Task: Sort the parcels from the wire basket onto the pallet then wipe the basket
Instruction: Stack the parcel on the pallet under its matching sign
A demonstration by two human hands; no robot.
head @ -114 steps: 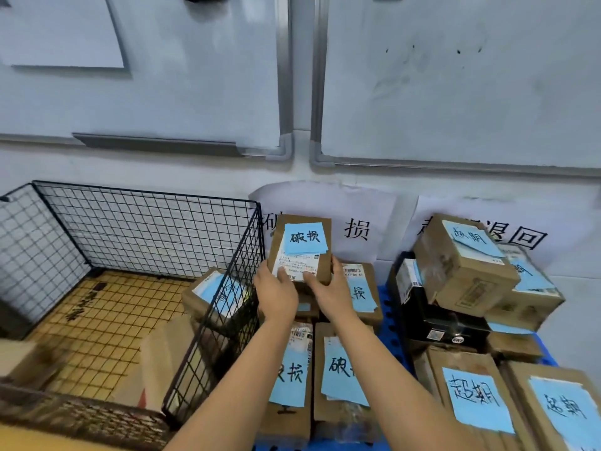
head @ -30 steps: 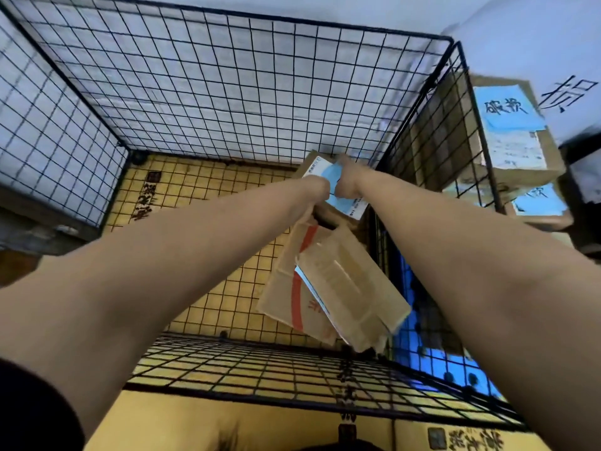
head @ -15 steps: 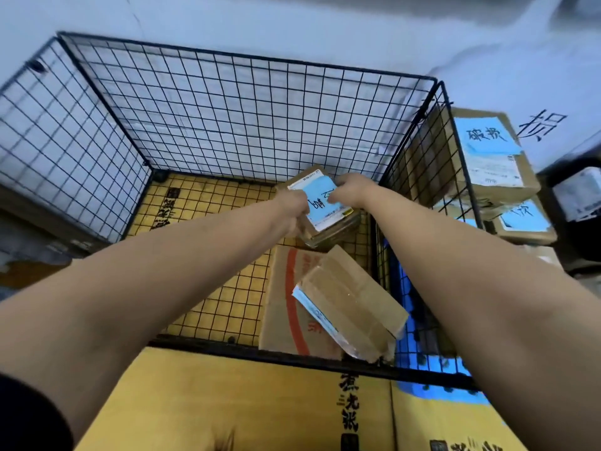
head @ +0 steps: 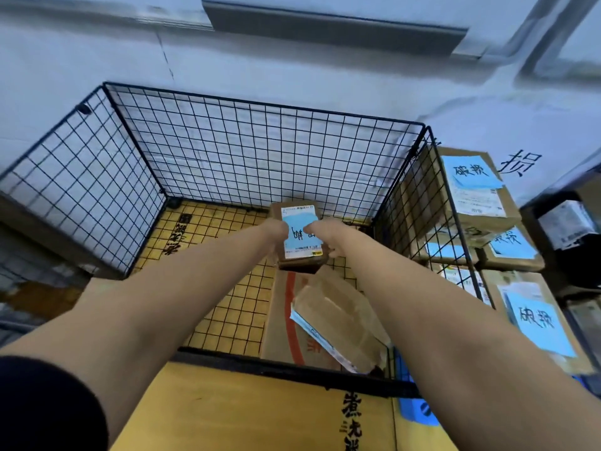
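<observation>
Together, left hand (head: pixel 275 232) and right hand (head: pixel 322 236) grip a small brown blue-labelled cardboard parcel (head: pixel 300 237), one o'clock over black wire basket (head: pixel 260 151)

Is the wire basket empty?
No, besides the held box, a flat carton and a brown mailer lie in the wire basket.

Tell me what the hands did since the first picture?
Both hands let go of the labelled box, now stacked on the pallet, and moved left into the wire basket. The left hand and right hand took hold of a small parcel and raised it. The flat carton and brown package there stayed put.
</observation>
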